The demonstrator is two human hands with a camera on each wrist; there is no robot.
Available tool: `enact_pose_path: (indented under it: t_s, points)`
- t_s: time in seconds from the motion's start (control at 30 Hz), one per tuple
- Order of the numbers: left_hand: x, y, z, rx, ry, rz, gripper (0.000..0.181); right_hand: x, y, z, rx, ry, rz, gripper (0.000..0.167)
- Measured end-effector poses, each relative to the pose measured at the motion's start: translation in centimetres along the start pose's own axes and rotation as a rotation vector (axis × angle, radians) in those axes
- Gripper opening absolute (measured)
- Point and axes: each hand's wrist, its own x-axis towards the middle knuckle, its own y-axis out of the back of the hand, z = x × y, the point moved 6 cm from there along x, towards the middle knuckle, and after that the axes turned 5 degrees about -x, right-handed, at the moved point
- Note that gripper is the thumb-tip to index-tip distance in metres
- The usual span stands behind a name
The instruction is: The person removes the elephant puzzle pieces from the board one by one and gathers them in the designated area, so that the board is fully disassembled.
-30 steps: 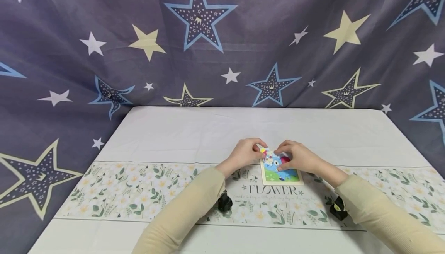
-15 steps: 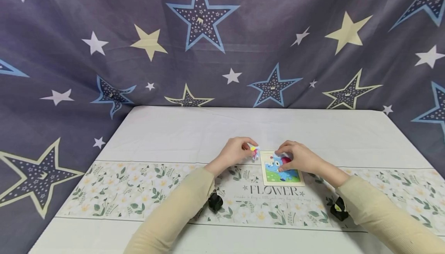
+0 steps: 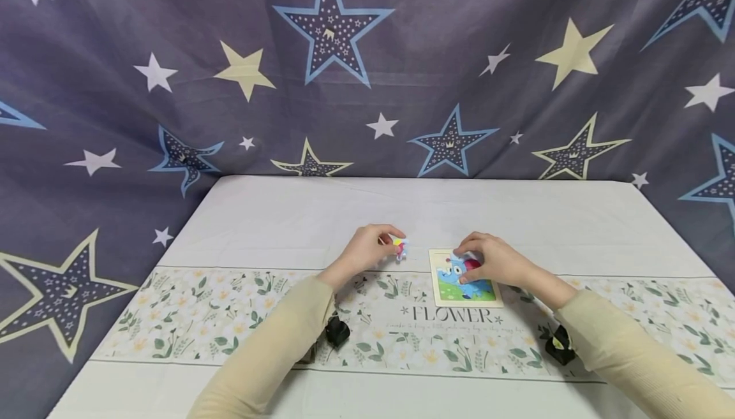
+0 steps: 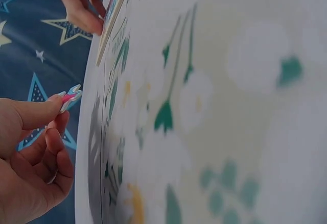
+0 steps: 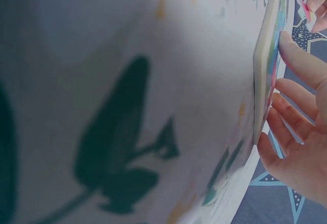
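Observation:
My left hand pinches a small jigsaw piece, pink, yellow and light blue, between thumb and forefinger. The piece is held above the cloth, left of the puzzle board; in the left wrist view the piece appears nearly edge-on. A cream-framed puzzle board with a blue cartoon animal on green lies flat, its upper left corner showing bare cream. Over its upper right part rests my right hand, thumb and fingertips touching the picture. In the right wrist view the right hand has its fingers spread along the board.
A white tablecloth with a flower-printed band and the word FLOWER covers the table. Behind stands a dark curtain with stars. Black wrist devices are worn under both forearms.
My left hand has moved left from the board's upper left corner, carrying the jigsaw piece with it and uncovering that corner. My right hand has stayed on the board.

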Motion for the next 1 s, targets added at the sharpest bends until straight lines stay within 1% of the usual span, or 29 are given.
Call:
enact_pose_path:
  t_s: [0.13,0.4,0.53,1.0]
  points:
    - [-0.2,0.8,-0.5,-0.005,0.004,0.008,0.022,0.0,0.0,0.0,0.004,-0.003,0.000,0.055]
    - [-0.9,2.2,-1.5,-0.026,0.033,0.023,0.022,0.0,0.0,0.0,0.019,-0.012,-0.004,0.055]
    - [-1.1,2.6,-1.9,-0.025,0.045,0.031,0.022,0.0,0.0,0.0,0.021,-0.008,-0.003,0.055]
    - [-1.4,3.6,-2.5,-0.033,0.046,0.046,0.024,-0.1,0.0,0.1,0.029,-0.009,0.004,0.054]
